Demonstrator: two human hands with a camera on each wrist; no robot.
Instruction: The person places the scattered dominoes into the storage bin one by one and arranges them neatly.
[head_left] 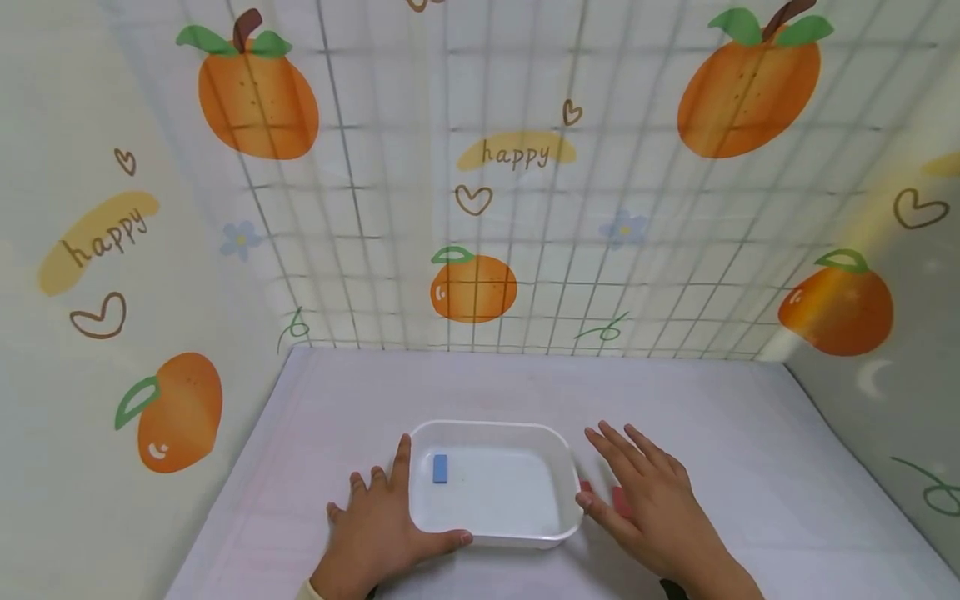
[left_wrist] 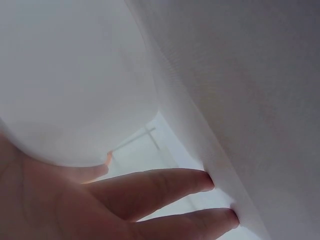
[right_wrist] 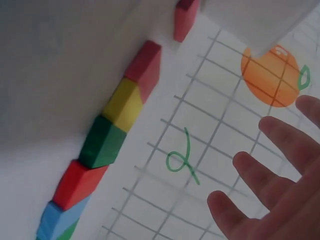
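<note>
A white plastic box, open at the top, stands on the table, with one small blue block lying inside near its left wall. My left hand is spread against the box's left side, its index finger along that wall and its thumb across the front left corner. To the right of the box, my right hand has its fingers stretched out, and the thumb tip is at the rim; whether it touches cannot be told. Partly hidden by that hand, a pinkish-red block shows on the table.
In the right wrist view, a yellow block, a green block, a red block and a blue block form a row with others. A separate reddish block lies close to the box. Printed curtains surround the table.
</note>
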